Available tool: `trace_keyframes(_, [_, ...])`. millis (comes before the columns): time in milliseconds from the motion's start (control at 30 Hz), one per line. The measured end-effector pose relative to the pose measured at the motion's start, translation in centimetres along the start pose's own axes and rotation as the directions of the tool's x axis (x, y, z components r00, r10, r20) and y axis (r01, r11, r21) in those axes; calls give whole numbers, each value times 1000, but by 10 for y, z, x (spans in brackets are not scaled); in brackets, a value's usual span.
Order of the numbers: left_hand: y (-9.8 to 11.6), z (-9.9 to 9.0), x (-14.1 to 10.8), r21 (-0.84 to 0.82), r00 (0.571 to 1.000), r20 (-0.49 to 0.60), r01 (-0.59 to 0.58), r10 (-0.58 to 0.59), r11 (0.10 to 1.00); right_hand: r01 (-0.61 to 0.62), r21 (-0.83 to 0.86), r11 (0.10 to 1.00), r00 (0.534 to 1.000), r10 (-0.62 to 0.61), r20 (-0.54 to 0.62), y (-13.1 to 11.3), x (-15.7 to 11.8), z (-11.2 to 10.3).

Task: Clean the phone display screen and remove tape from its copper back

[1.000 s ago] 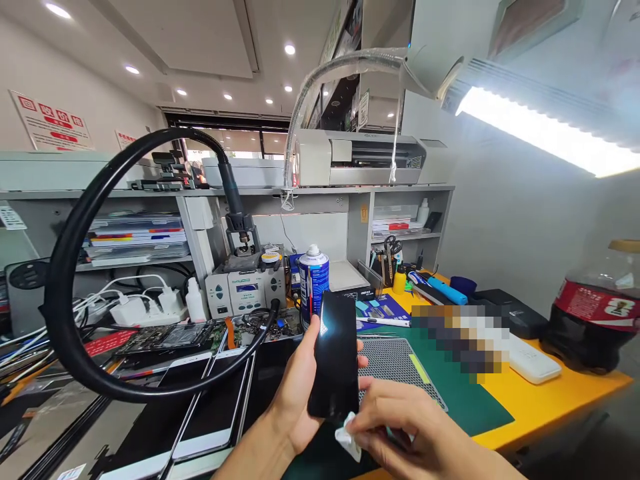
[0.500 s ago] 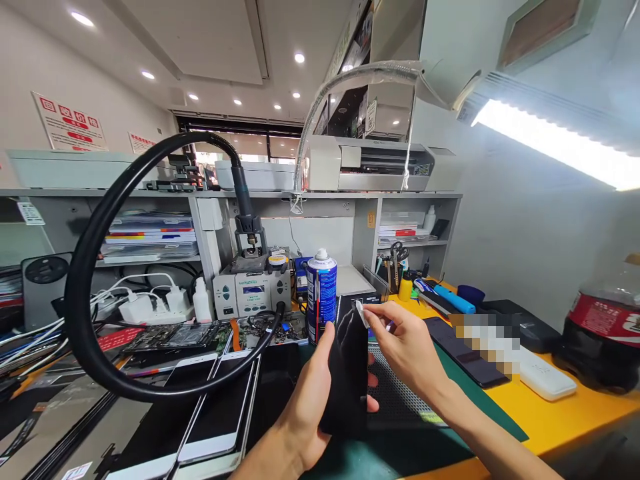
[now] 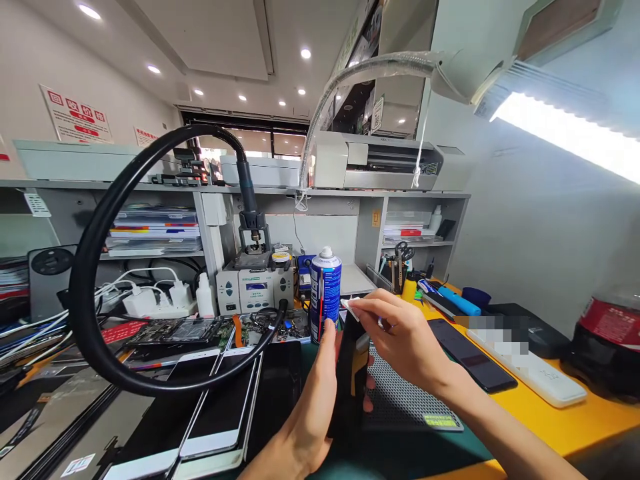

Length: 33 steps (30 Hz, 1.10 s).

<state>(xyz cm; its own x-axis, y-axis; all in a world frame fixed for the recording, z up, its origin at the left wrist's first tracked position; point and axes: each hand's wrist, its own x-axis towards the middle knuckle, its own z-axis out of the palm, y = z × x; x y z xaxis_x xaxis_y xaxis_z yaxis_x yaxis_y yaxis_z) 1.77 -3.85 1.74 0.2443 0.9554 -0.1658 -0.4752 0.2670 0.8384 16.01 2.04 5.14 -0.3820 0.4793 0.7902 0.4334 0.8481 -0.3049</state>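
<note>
My left hand [image 3: 320, 393] is wrapped round a dark phone-like slab [image 3: 351, 380], thumb on its left edge and fingertips showing at its right. The slab stands upright and tilted, its glossy face partly reflecting. At its top edge my right hand [image 3: 400, 330] pinches a small white piece [image 3: 349, 307], like a wipe or swab; its exact form is too small to tell. A blue spray can [image 3: 326, 293] stands just behind the slab. Beneath lies a perforated black plate [image 3: 410, 393] on a green mat [image 3: 470, 443].
A hot-air station [image 3: 256, 290] with a looping black hose [image 3: 85, 267] stands at left, beside phone screens [image 3: 220, 407] and circuit boards [image 3: 175, 331]. To the right are a dark phone [image 3: 473, 357], a white power bank [image 3: 550, 380] and a cola bottle [image 3: 607, 347]. A bright lamp hangs above.
The slab has turned, now showing a brownish reflection. My right hand, still pinching the white piece, has shifted to the slab's top left. The view has shifted slightly.
</note>
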Motion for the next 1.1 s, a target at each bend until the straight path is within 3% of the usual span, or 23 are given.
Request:
trace_keyframes(167, [2,1,-1,-77,998,16,-53,54,996,89,0,996,993,-88,76,-11,-8,3])
trace_keyframes(400, [6,0,-3,-265,999,32,29,-21,964,166,10,986,974,-166,153,-34,-36,11])
trace_keyframes(567, [8,-2,-1,-287,999,23,44,-39,957,185,23,983,970,-186,159,-46,-53,20])
trace_keyframes(800, [14,-3,0,-307,999,3,43,-45,951,301,55,952,946,-305,111,-43,-67,36])
trace_keyframes(1100, [17,-6,-2,-347,994,82,94,-70,933,319,-33,947,943,-314,110,-39,-71,32])
